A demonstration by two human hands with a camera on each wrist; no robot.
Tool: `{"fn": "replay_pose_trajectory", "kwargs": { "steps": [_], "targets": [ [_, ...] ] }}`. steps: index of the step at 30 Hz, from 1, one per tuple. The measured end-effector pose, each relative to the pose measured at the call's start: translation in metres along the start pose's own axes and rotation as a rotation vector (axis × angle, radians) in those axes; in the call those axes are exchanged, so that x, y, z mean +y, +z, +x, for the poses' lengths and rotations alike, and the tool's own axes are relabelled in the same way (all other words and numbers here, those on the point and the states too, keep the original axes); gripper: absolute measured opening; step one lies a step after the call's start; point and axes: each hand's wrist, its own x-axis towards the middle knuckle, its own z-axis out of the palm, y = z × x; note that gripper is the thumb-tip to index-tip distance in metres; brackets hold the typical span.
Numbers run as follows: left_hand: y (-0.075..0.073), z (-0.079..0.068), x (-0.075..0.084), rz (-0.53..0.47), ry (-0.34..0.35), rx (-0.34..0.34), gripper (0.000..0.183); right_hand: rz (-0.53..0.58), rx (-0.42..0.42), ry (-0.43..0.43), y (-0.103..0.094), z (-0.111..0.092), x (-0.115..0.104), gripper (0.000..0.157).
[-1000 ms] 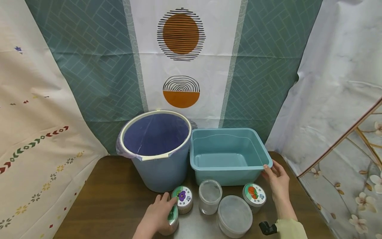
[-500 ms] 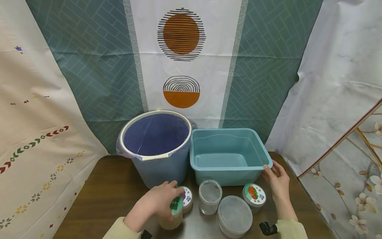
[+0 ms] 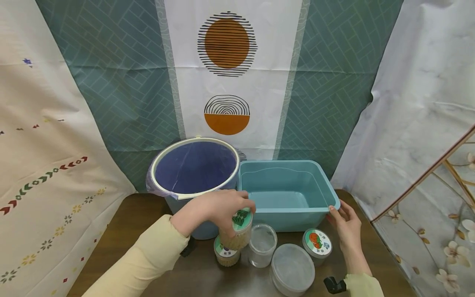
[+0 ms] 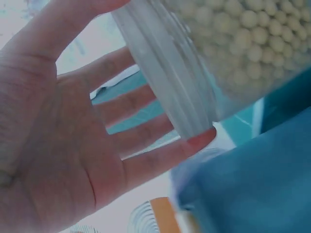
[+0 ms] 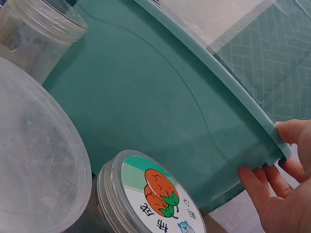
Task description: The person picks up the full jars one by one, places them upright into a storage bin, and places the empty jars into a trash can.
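Observation:
My left hand (image 3: 222, 208) grips the lid of a clear jar (image 3: 242, 231) with a green leaf label. Close up in the left wrist view, the jar (image 4: 257, 43) is full of small round beige beans. It hangs tilted above a purple-flower-labelled jar (image 3: 226, 256), partly hiding it, in front of the teal basin (image 3: 285, 217). At the basin's front right corner my right hand (image 3: 346, 226) pinches the rim, thumb on top; the right wrist view shows the same hand (image 5: 286, 189) and the basin's side (image 5: 146, 97).
A blue bucket (image 3: 196, 165) with a plastic liner stands left of the basin. In front are a small clear jar (image 3: 262, 245), a wide frosted-lid jar (image 3: 293, 268) and a persimmon-labelled jar (image 3: 317, 243). Cloths hang around the wooden table (image 3: 111, 251).
My left hand has taken hold of the leaf-labelled jar, lifted it off the table and moved it rightward and forward. My right hand stays at the basin's corner.

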Motion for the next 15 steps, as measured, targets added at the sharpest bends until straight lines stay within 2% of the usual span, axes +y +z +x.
{"fn": "replay_pose_trajectory", "kwargs": {
  "steps": [7,11,15],
  "targets": [
    [-0.033,0.033,0.000,0.010,0.043,-0.048,0.063,0.000,-0.004,-0.003,-0.001,0.000,0.001,0.065],
    [-0.048,0.053,-0.001,0.006,0.059,-0.067,0.066,0.004,-0.006,0.001,-0.002,0.001,0.001,0.064],
    [-0.059,0.074,-0.006,-0.015,0.060,-0.058,0.067,-0.006,-0.008,0.000,-0.002,0.001,0.001,0.064]
  ]
}}
